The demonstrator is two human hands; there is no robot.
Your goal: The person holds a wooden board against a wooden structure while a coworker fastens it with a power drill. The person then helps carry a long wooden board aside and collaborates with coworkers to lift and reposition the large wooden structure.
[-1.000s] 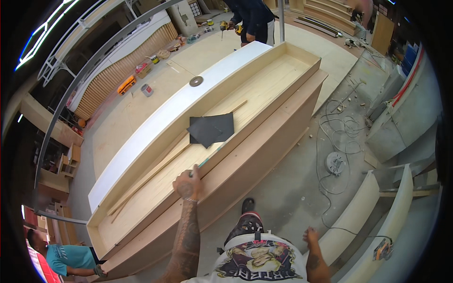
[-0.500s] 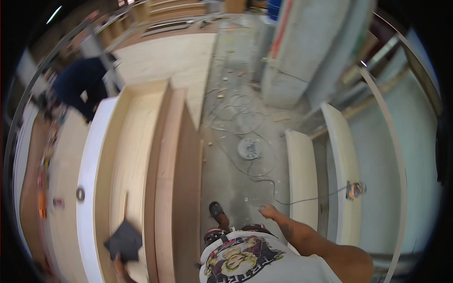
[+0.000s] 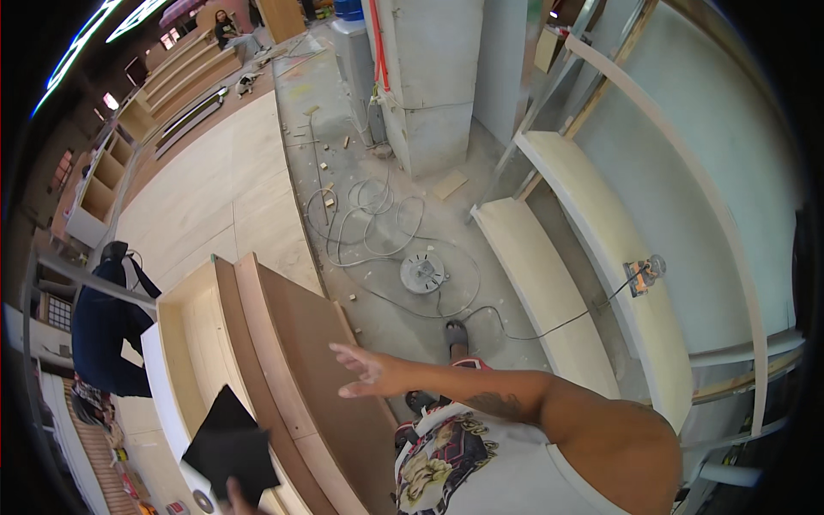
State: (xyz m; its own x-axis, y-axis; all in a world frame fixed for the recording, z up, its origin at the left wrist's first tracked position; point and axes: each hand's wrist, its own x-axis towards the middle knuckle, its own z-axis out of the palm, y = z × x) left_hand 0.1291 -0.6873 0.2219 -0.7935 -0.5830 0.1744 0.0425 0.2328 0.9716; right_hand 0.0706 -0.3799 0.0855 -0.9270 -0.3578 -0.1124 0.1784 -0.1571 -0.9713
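My left hand (image 3: 235, 498), at the lower edge, grips a dark black sheet (image 3: 230, 448) with angular corners, perhaps sandpaper. The sheet hangs over the open, pale wooden box (image 3: 196, 322) and hides part of it. Only some of the left fingers show. My right arm reaches across my body. The right hand (image 3: 367, 372) is open with its fingers spread, in front of the brown side panel (image 3: 292, 318) of the wooden unit, and holds nothing. Whether it touches the panel I cannot tell.
A corded orange sander (image 3: 642, 276) rests on a curved pale shelf (image 3: 592, 215) to my right. Its cable runs to a round cable reel (image 3: 422, 273) on the floor, among loops and wood scraps. A person in dark clothes (image 3: 103, 326) bends at left; another sits far back.
My view has swung to the right. The right hand has risen from beside my leg and reached left, fingers now spread. My left hand still holds the black sheet.
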